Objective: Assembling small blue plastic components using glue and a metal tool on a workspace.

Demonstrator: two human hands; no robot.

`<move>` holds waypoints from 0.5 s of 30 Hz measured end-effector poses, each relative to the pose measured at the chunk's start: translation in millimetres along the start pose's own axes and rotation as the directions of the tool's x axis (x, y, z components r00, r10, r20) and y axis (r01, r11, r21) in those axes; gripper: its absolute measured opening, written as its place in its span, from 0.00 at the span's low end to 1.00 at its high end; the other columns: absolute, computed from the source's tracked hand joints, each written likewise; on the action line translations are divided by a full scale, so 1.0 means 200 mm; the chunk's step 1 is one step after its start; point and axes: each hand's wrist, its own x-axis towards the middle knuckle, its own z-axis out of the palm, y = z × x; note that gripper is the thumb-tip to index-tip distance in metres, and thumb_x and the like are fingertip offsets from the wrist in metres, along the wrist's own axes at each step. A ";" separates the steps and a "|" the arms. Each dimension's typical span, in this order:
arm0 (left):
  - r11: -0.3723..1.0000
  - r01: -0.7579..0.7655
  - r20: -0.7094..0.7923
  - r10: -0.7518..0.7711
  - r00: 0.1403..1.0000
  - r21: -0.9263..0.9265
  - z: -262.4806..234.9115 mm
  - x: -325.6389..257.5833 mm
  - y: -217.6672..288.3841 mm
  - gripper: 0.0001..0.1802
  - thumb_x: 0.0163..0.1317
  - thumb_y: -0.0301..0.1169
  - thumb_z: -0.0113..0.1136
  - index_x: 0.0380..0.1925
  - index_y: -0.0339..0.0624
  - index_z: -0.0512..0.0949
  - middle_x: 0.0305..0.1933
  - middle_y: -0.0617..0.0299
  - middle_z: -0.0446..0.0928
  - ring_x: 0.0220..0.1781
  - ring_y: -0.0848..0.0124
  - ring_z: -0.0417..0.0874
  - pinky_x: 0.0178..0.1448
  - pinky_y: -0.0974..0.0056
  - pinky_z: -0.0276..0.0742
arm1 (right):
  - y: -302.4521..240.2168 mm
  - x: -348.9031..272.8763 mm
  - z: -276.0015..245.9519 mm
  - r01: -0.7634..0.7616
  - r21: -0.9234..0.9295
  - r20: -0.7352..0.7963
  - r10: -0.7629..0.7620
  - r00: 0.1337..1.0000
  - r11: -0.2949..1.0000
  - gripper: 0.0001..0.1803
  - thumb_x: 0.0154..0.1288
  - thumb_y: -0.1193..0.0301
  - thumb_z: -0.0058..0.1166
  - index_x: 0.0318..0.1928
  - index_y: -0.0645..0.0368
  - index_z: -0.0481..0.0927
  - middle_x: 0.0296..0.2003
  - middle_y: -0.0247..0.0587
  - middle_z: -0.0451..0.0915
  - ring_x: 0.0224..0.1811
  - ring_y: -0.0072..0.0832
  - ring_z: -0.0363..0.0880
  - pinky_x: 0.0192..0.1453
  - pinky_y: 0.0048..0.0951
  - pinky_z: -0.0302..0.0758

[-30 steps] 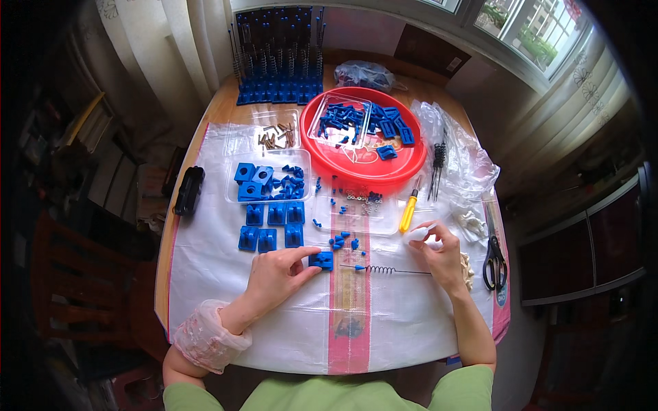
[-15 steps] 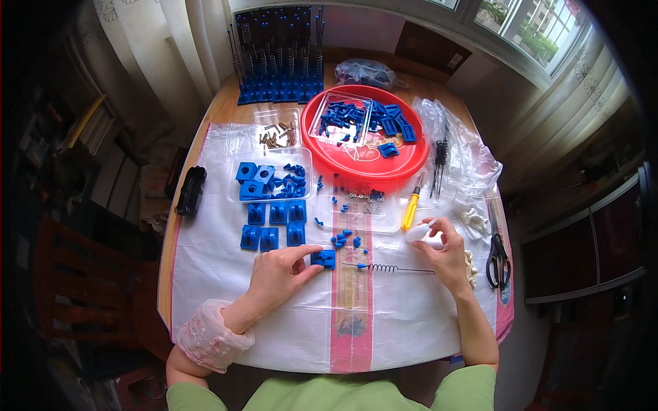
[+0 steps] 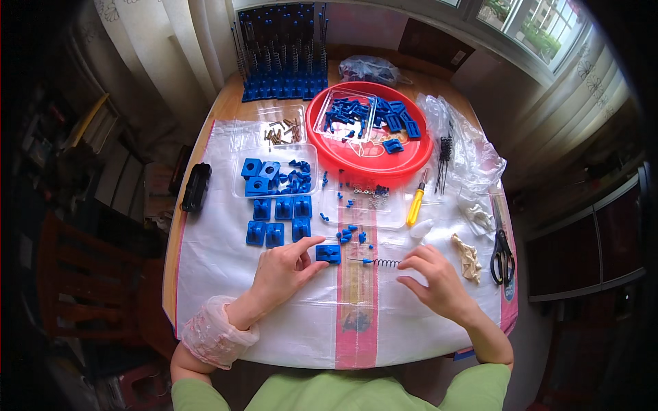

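By the left part of the pink-striped sheet, my left hand [image 3: 282, 272] has its index finger and thumb along the top and bottom edges of a small blue plastic block [image 3: 328, 254]. To its right lies a thin dark rod with a coil spring [image 3: 386, 263] and a blue cone-shaped tip [image 3: 367, 262]. Over the rod's right end is my right hand [image 3: 433, 279], thumb and fingers apart, hiding that end. A small whitish translucent piece [image 3: 421, 229] rests beyond it. Loose small blue parts [image 3: 346, 236] lie just above the block.
Blue blocks [image 3: 274, 234] stand in rows at left, below a clear tray [image 3: 240, 186]. A red basin [image 3: 322, 156] holds blue parts. A yellow-handled screwdriver [image 3: 415, 207], black scissors [image 3: 502, 260] and a crumpled cream glove-like piece [image 3: 466, 259] lie at right. Assembled spring rods [image 3: 284, 65] stand behind.
My right hand has let go of the whitish piece, leaving it on the table, and has come down toward the spring rod. My left hand stays at the blue block.
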 end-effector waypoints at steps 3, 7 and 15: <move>0.999 0.036 -0.047 -0.038 0.998 -0.037 -0.01 -0.01 0.01 0.19 0.56 0.32 0.78 0.45 0.41 0.81 0.21 0.65 0.78 0.20 0.76 0.77 0.26 0.69 0.72 | 0.00 0.07 0.10 0.120 -0.125 -0.033 -0.125 0.992 0.985 0.16 0.58 0.71 0.69 0.45 0.60 0.80 0.42 0.41 0.78 0.48 0.40 0.75 0.53 0.38 0.75; 1.000 0.021 -0.143 -0.019 0.990 0.016 -0.05 -0.01 0.05 0.16 0.56 0.35 0.79 0.31 0.41 0.78 0.19 0.65 0.77 0.19 0.75 0.77 0.23 0.68 0.71 | -0.03 0.16 0.16 0.178 -0.205 -0.034 -0.188 0.981 0.963 0.15 0.58 0.69 0.69 0.44 0.60 0.80 0.39 0.39 0.77 0.45 0.37 0.75 0.51 0.37 0.73; 0.941 -0.318 -0.049 0.325 0.944 0.111 -0.01 -0.06 0.10 0.14 0.55 0.34 0.78 0.22 0.43 0.80 0.20 0.64 0.78 0.20 0.69 0.79 0.23 0.65 0.73 | 0.04 0.15 0.27 0.259 -0.261 -0.037 -0.278 0.960 0.930 0.10 0.59 0.71 0.67 0.41 0.56 0.81 0.32 0.35 0.74 0.37 0.34 0.74 0.44 0.37 0.69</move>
